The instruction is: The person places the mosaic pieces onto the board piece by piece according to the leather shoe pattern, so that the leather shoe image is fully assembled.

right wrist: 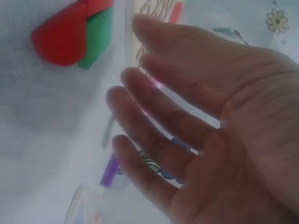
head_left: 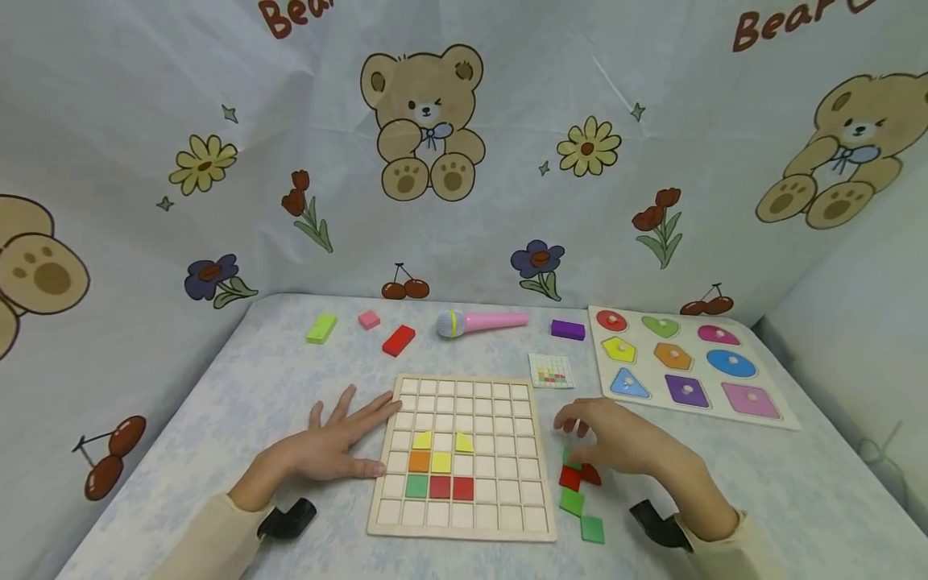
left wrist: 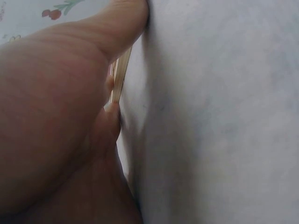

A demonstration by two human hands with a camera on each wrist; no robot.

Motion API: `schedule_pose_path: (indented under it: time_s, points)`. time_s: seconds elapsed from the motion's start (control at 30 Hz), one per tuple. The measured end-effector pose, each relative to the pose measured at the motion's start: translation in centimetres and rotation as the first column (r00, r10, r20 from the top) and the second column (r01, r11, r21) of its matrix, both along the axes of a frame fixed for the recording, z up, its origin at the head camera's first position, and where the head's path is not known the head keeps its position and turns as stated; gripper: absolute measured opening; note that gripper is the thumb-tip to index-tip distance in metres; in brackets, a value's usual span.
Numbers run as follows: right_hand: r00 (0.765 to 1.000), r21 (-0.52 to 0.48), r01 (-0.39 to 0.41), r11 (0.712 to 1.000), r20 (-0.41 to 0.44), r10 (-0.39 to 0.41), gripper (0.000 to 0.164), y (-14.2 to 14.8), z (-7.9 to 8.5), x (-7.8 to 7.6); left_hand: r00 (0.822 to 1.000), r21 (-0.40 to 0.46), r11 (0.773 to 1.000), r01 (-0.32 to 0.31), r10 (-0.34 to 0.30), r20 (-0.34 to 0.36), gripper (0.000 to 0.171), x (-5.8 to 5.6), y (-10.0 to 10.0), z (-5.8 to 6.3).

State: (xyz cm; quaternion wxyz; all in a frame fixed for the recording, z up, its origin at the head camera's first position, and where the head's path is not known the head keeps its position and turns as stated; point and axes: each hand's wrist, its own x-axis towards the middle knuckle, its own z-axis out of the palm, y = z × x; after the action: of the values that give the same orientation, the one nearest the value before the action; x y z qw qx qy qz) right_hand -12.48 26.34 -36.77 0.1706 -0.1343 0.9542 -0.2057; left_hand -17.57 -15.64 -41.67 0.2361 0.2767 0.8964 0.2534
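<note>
Left hand: The person's left hand (head_left: 329, 447) lies with fingers spread wide, gripping nothing, thumb and fingertips at the left edge of a wooden grid board (head_left: 510, 467).
Right hand: The right hand (head_left: 616, 435) hangs over loose tiles, its fingers parted and gently bent, no piece between them; whether the thumb touches the green tile (head_left: 572, 456) below cannot be told.
Grid board: It lies flat on the table (head_left: 239, 403), bearing two cut-cornered yellow tiles (head_left: 464, 442); below them, an orange tile (head_left: 419, 461) beside a yellow square (head_left: 441, 462); lower still, a green square (head_left: 416, 486) and two red squares (head_left: 440, 486).
Loose tiles: Right of the board, a red tile (head_left: 569, 478) touches a round-edged red piece (head_left: 590, 475), with two more green tiles (head_left: 592, 530) nearer the person.
Pattern card: A small card (head_left: 551, 371) printed with a coloured grid sits by the board's far right corner; any writing is too small to read.
Backdrop lettering: "Bear" (head_left: 783, 26) reads in brown at upper right, the next letter cropped; a similar word (head_left: 293, 14) is cut off at upper left.
Behind: A pink microphone (head_left: 493, 322) and a knobbed shape puzzle (head_left: 696, 411), without legible branding.
</note>
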Motion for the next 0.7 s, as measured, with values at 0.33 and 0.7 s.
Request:
schedule_pose_path:
  time_s: [0.33, 0.7]
  points:
    - [0.999, -0.007, -0.002, 1.0, 0.042, 0.003, 0.031, 0.5, -0.9, -0.1, 1.0, 0.003, 1.0, 0.007, -0.007, -0.012, 0.092, 0.1, -0.2, -0.3]
    - [0.997, 0.014, 0.061, 0.998, 0.056, -0.061, 0.027, 0.1, -1.2, -0.3, 1.0, 0.012, 1.0, 0.006, -0.006, -0.011, 0.093, -0.1, -0.2, -0.5]
